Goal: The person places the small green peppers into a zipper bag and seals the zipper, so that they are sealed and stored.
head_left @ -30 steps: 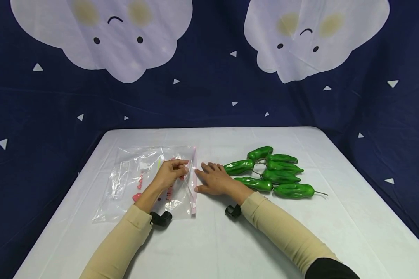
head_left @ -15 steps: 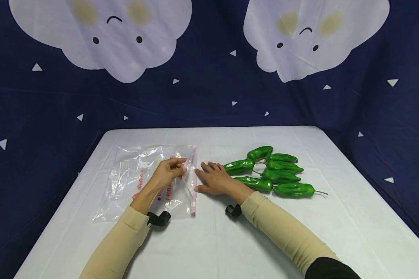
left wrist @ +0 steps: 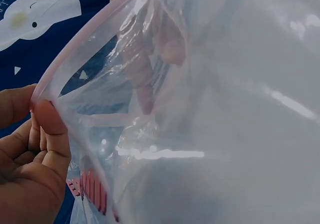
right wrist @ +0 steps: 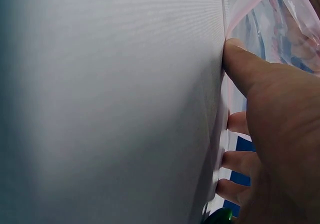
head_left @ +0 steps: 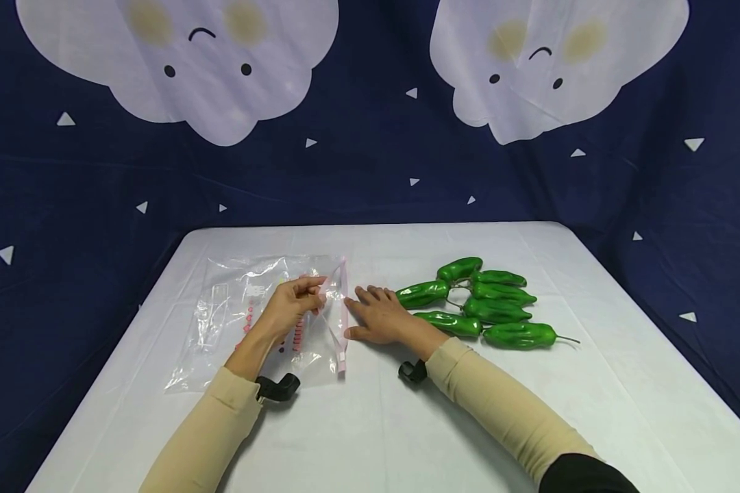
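Observation:
A clear plastic zip bag (head_left: pixel 225 356) with a pink zip edge and red print lies flat on the left of the table. Thumb and forefinger of my left hand (head_left: pixel 292 305) pinch the bag's upper layer by the pink edge and lift it, so the mouth gapes. In the left wrist view the pinched pink edge (left wrist: pixel 75 42) bows upward. My right hand (head_left: pixel 379 316) has its fingers spread and presses the bag's lower edge against the table; the right wrist view shows its thumb (right wrist: pixel 245 64) on that edge.
Several green peppers (head_left: pixel 496 311) lie in a cluster right of my right hand, the nearest close to its fingers and wrist. A white cloth covers the table (head_left: pixel 370 438). Behind it hangs a dark blue curtain (head_left: pixel 358 185) with clouds.
My left hand has drawn slightly left, pulling the bag's upper edge with it, and the mouth gapes wider. The right hand and the peppers have stayed put.

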Demonstrator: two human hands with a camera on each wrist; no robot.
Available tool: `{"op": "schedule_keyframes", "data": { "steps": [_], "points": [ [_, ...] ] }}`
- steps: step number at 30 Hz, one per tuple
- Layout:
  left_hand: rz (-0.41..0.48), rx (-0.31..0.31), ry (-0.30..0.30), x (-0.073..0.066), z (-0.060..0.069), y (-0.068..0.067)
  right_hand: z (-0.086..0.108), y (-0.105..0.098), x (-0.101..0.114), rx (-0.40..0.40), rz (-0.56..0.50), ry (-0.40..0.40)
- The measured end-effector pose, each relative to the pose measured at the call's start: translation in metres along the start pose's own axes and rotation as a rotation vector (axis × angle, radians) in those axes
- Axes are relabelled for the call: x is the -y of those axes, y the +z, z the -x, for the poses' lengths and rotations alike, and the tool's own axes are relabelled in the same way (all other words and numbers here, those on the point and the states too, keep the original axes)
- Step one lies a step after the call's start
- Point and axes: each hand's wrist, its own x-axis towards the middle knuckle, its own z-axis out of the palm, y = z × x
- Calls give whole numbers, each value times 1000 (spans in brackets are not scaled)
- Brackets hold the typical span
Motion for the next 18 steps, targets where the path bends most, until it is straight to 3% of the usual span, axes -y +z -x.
{"op": "schedule_keyframes", "data": {
  "steps": [12,18],
  "points": [
    [83,-22,-8,-4,4,-3,2,-3,0,-11,17,-17],
    [75,-22,-8,-7,7,-5,3,-3,1,-10,10,-18]
  ]
}}
